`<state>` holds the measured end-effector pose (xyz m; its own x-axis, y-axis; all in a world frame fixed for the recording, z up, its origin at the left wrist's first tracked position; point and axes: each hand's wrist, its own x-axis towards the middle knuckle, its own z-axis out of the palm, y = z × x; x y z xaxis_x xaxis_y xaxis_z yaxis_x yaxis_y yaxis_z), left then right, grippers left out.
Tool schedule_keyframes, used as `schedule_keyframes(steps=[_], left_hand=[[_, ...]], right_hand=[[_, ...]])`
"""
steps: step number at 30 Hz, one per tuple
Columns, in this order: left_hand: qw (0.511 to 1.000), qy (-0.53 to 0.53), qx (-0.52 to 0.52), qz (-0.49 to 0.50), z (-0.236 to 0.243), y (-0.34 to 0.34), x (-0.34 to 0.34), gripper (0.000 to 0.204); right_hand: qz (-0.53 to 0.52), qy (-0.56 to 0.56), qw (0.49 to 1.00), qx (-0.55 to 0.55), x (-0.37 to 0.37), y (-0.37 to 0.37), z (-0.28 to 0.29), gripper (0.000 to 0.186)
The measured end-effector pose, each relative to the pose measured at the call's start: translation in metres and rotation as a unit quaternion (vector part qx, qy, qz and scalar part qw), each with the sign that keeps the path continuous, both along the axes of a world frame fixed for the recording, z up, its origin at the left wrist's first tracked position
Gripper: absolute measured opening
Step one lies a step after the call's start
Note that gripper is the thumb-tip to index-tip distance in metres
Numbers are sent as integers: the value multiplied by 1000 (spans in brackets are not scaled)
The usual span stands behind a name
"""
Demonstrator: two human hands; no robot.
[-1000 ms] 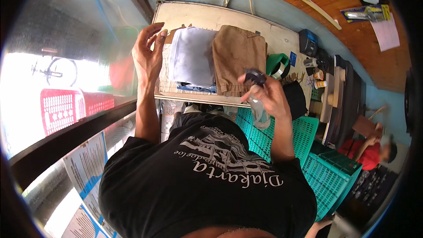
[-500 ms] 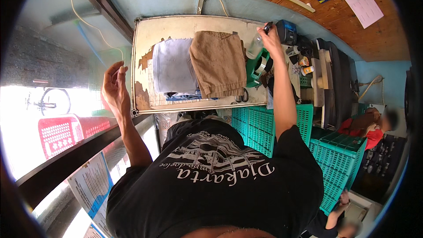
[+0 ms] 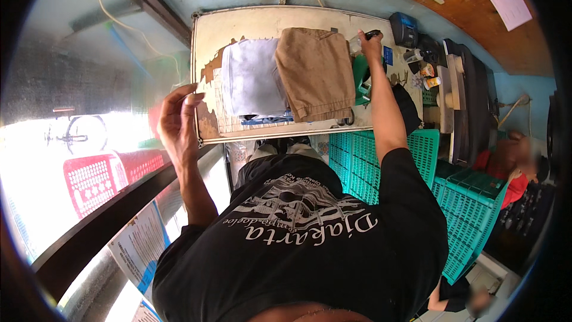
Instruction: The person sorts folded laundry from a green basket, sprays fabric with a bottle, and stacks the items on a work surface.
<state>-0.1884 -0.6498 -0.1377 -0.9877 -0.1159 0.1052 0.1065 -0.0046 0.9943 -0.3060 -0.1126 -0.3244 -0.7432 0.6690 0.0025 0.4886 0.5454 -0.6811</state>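
A light bluish-grey folded garment and brown folded shorts lie side by side on a worn, cream-coloured table. Blue fabric shows beneath the grey one. To the right of the shorts, my right hand is closed around a clear bottle with a black top, which looks like a spray bottle; my fingers partly cover it. Just below that hand sits a green tape dispenser, half hidden by my forearm. My left hand hovers at the table's left edge, empty, with loosely bent fingers apart.
Teal plastic crates stand right of me below the table. A pink-red basket is beyond the dark rail at left. A dark blue box and small bottles crowd the table's right end. Two other people are at far right.
The whole view has shifted, so the table appears higher and further right. My right hand still holds the bottle, now seen less plainly. My left hand stays empty beside the table.
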Motion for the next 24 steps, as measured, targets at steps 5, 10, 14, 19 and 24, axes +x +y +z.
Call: schedule_keyframes(steps=[5, 10, 14, 19, 24], left_hand=[[996, -6, 56, -69, -3, 21, -7, 20], [962, 50, 114, -241, 22, 49, -11, 21], [873, 68, 167, -454, 45, 95, 9, 36], [741, 15, 116, -661, 43, 166, 45, 49], [672, 3, 2, -740, 34, 246, 88, 44]], right_hand=[[17, -140, 990, -18, 23, -3, 34, 116], [32, 97, 992, -78, 134, -26, 68, 54], [49, 79, 978, -184, 256, -62, 57, 15], [161, -177, 968, -74, 403, -112, -3, 22], [104, -267, 938, -193, 513, -146, -25, 22]])
